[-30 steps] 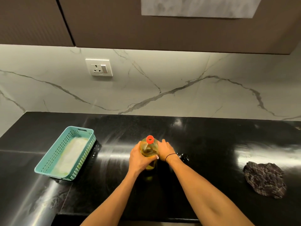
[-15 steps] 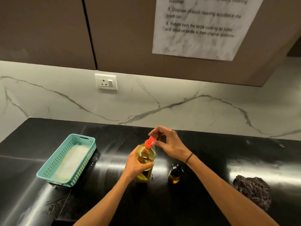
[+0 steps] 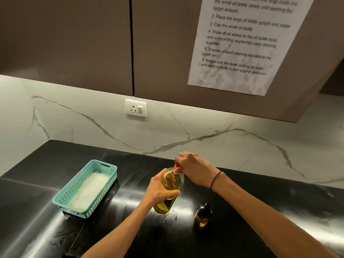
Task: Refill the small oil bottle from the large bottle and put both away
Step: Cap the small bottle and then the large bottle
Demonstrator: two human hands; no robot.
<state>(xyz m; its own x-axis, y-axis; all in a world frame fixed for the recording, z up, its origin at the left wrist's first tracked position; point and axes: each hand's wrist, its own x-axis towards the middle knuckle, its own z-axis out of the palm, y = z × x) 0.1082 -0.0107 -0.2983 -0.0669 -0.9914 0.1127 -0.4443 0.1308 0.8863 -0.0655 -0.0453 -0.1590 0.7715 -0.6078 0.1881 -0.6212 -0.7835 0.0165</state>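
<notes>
Since a moment ago our right hand (image 3: 193, 169) has closed down over the red cap (image 3: 176, 167), pinching it to unscrew, while our left hand (image 3: 160, 190) wraps the large bottle (image 3: 170, 190) steady on the table (image 3: 242, 229), small bottle (image 3: 202, 215) waiting just beside.

Brown cabinets (image 3: 74, 43) overhang a veined marble backsplash (image 3: 204, 131) and black countertop (image 3: 279, 211).
</notes>
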